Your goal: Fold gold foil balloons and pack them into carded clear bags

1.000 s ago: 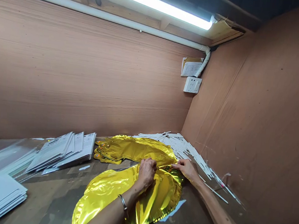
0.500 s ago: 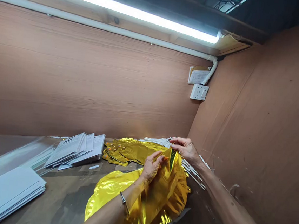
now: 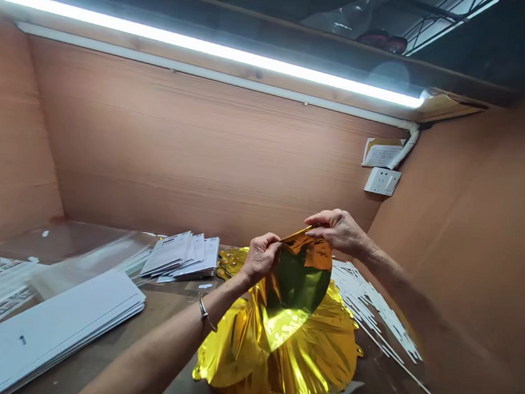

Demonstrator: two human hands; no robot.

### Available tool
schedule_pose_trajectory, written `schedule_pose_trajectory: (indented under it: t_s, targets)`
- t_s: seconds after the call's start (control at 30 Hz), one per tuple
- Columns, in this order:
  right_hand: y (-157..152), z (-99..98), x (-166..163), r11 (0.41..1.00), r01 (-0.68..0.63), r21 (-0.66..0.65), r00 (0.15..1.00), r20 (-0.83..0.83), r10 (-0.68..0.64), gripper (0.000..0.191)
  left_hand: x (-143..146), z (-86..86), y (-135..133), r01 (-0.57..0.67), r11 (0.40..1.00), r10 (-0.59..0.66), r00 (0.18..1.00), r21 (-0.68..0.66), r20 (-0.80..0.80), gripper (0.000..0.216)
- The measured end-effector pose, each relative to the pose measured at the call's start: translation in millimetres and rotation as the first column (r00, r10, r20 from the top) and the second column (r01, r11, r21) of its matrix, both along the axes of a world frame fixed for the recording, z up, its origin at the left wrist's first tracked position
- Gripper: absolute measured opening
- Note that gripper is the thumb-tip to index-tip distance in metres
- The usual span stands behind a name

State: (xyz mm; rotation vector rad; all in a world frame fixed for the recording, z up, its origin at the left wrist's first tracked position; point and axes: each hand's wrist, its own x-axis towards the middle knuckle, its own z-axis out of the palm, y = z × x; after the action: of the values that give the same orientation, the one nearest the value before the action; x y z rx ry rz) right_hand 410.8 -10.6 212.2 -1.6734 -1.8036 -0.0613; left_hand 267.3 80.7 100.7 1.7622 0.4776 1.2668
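A shiny gold foil balloon (image 3: 317, 345), flat and uninflated, is lifted off the table by its upper edge. My left hand (image 3: 262, 258) pinches that edge on the left, thumb and fingers closed, with a metal bangle on the wrist. On the right, my right hand (image 3: 338, 229) grips the same edge between thumb and fingers. Between the hands the foil stretches taut and its face hangs folded down, reflecting green and orange. The lower part spreads over the table. Behind my left hand, more gold foil balloons (image 3: 234, 260) lie partly hidden.
White sticks (image 3: 379, 307) lie scattered on the right. Stacked white printed cards (image 3: 182, 256) sit at the back, and long white sheets (image 3: 68, 327) at front left, beside clear plastic bags (image 3: 93, 261). A wall socket (image 3: 383, 181) is in the back right corner.
Both hands have raised the balloon's edge and drawn it taut, so a broad folded face now shows. The camera view has swung left, bringing the left wall and printed sheets into sight.
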Motion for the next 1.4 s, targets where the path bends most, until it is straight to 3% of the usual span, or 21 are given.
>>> schedule_pose_trajectory:
  t_s: [0.1,0.17,0.33,0.47,0.63,0.73,0.83,0.93,1.0,1.07,1.2,1.27,1.33,1.4]
  targets:
    - [1.0,34.7,-26.9,0.99,0.0,0.138,0.924,0.379,-0.053,0.011,-32.5,32.8,9.6,-0.035,0.995,0.033,0.999,0.094,0.025,0.016]
    - [1.6,58.2,-49.9,0.975,-0.04,0.216,0.858,0.509,-0.078,0.014,-54.0,53.4,11.6,-0.031,0.992,0.022,0.997,0.124,0.072,0.017]
    - [6.3,110.4,-110.5,0.985,-0.052,0.166,0.801,0.596,-0.059,0.016,-106.5,94.1,-0.8,-0.028,0.996,0.009,0.975,0.083,0.22,0.019]
    - [11.6,140.7,-157.1,0.98,-0.035,0.197,0.761,0.641,-0.102,0.017,-141.5,102.5,-18.9,0.098,0.992,-0.115,0.957,0.076,0.266,0.029]
    - [8.5,165.1,-206.4,0.972,-0.07,0.226,0.702,0.704,-0.113,0.026,-175.5,86.1,-36.0,0.036,0.984,-0.081,0.963,0.177,0.257,0.047]
    - [5.7,172.8,-222.1,0.964,-0.089,0.251,0.676,0.726,-0.127,0.032,-190.8,62.3,-46.0,-0.153,0.973,0.126,0.979,0.173,0.158,0.064]
    - [6.7,174.3,-226.0,0.961,-0.093,0.261,0.658,0.741,-0.138,0.041,-200.1,30.9,-57.7,-0.483,0.852,0.497,0.867,0.201,-0.026,0.081]
    - [10.1,171.2,-223.0,0.963,-0.066,0.263,0.62,0.767,-0.167,0.068,-203.7,2.5,-68.4,-0.63,0.722,0.689,0.693,0.286,-0.213,0.071]
    - [11.6,168.6,-219.3,0.963,-0.047,0.266,0.591,0.784,-0.188,0.086,-203.4,-11.0,-72.2,-0.603,0.728,0.685,0.657,0.327,-0.315,0.042]
    - [11.2,167.5,-213.7,0.962,-0.041,0.271,0.584,0.788,-0.197,0.096,-201.6,-20.1,-71.2,-0.527,0.782,0.623,0.68,0.333,-0.387,0.015]
    - [2.9,168.0,-186.9,0.972,-0.05,0.231,0.593,0.789,-0.157,0.1,-201.3,-28.3,-51.7,-0.281,0.93,0.362,0.804,0.236,-0.472,0.031]
    - [-7.1,161.7,-162.6,0.978,-0.084,0.191,0.619,0.779,-0.099,0.095,-206.9,-29.0,-36.2,-0.207,0.95,0.303,0.784,0.232,-0.541,0.031]
    - [-23.6,141.3,-135.1,0.962,-0.184,0.203,0.658,0.752,-0.033,0.083,-216.3,-29.6,-21.1,-0.243,0.93,0.364,0.704,0.274,-0.61,0.03]
    - [-47.1,100.9,-111.9,0.892,-0.354,0.28,0.686,0.726,0.045,0.061,-226.8,-31.9,-9.5,-0.336,0.883,0.47,0.619,0.329,-0.63,0.029]
